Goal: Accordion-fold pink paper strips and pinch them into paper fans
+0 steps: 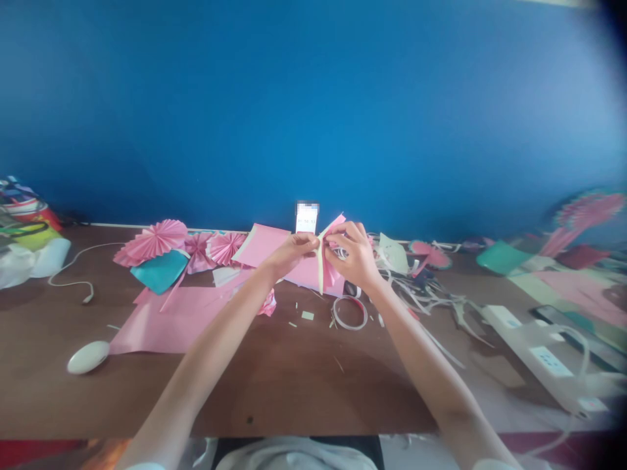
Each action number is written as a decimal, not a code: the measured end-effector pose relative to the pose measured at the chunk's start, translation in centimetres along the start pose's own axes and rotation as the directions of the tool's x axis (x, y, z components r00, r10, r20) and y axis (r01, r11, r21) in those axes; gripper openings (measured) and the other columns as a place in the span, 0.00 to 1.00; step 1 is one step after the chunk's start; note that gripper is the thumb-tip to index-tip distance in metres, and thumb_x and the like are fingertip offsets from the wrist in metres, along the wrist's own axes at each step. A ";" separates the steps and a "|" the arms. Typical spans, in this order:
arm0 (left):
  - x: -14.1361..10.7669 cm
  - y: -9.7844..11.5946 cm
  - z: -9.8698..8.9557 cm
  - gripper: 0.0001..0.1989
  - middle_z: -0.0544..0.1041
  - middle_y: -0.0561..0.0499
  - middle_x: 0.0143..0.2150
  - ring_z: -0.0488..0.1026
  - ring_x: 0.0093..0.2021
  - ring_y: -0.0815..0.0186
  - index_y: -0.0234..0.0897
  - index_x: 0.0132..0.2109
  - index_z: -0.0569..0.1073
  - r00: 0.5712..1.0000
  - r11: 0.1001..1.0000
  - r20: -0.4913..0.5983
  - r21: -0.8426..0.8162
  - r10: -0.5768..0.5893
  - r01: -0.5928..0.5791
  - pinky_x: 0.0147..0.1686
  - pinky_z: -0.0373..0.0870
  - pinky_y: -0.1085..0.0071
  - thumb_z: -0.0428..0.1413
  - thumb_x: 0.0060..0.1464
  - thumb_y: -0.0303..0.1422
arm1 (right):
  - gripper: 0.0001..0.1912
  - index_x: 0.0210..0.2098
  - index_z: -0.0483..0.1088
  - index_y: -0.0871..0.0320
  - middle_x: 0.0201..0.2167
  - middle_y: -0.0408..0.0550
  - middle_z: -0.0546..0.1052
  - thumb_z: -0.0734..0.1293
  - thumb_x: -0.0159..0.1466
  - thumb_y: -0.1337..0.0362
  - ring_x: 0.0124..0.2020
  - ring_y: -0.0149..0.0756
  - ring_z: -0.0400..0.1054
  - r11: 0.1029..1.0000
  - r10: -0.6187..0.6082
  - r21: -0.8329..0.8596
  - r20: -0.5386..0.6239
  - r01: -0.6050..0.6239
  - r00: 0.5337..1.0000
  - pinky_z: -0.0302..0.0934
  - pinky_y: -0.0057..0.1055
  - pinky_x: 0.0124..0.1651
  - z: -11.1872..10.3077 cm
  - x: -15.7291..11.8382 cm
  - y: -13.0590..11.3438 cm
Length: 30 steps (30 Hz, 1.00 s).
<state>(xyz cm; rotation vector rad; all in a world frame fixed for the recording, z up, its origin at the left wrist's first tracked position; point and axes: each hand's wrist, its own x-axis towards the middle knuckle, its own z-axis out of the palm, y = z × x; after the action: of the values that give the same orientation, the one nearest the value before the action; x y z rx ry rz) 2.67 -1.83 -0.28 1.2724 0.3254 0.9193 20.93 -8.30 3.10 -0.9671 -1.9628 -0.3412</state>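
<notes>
Above the middle of the desk, my left hand [296,251] pinches the pale edge of a folded pink paper [332,264]. On its other side, my right hand [355,254] has its fingers bent and closed on the same paper. The piece stands roughly upright between both hands, with fold lines along it. Behind and below it lie flat pink sheets [267,243]. Just under my right hand sits a roll of clear tape [349,313], with small paper scraps [307,316] to its left.
Pleated pink paper fans [164,238] and a teal paper [159,271] lie left, above a large pink sheet [166,320]. A white mouse [88,358] rests near the front left. Tangled white strips and a power strip [539,356] occupy the right. A lit phone [307,219] leans against the blue wall.
</notes>
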 end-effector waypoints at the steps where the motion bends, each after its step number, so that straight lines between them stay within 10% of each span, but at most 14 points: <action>1: 0.1 0.0 0.0 0.10 0.72 0.53 0.34 0.69 0.36 0.71 0.35 0.31 0.75 1.000 1.000 -0.003 0.022 0.007 -0.007 0.41 0.64 0.72 0.64 0.51 0.37 | 0.05 0.38 0.73 0.54 0.41 0.50 0.72 0.67 0.61 0.67 0.43 0.43 0.64 1.000 0.003 0.003 -0.011 -0.002 1.000 0.60 0.41 0.46 0.1 0.0 0.0; 10: 0.3 0.4 1.4 0.14 0.74 0.52 0.36 0.69 0.36 0.71 0.38 0.43 0.76 0.964 0.951 -0.163 0.263 0.211 -0.163 0.37 0.65 0.73 0.64 0.50 0.39 | 0.06 0.37 0.73 0.53 0.41 0.50 0.73 0.63 0.65 0.65 0.43 0.44 0.65 0.995 0.087 0.048 -0.009 -0.087 0.996 0.60 0.44 0.47 0.4 -0.1 0.0; 18: 0.4 0.8 1.3 0.10 0.74 0.49 0.36 0.71 0.38 0.66 0.37 0.33 0.77 0.900 0.787 -0.114 0.538 0.421 -0.300 0.37 0.67 0.71 0.62 0.51 0.40 | 0.06 0.36 0.70 0.54 0.42 0.52 0.73 0.61 0.66 0.64 0.45 0.45 0.66 0.991 0.120 0.054 0.024 -0.121 0.993 0.58 0.46 0.50 0.5 0.0 -0.1; 30: -0.3 3.0 1.5 0.15 0.77 0.47 0.37 0.73 0.38 0.64 0.35 0.38 0.73 0.935 0.755 -0.121 0.628 0.334 -0.189 0.38 0.66 0.70 0.57 0.56 0.44 | 0.17 0.49 0.67 0.55 0.46 0.51 0.76 0.66 0.63 0.56 0.46 0.40 0.70 0.839 0.284 0.406 0.241 -0.362 0.928 0.64 0.36 0.47 0.0 0.1 0.3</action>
<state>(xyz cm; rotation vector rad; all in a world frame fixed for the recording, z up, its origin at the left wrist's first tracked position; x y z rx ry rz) 2.30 -3.05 2.79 1.8476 0.6776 1.2686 21.12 -8.03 3.17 -1.0219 -1.8640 0.3868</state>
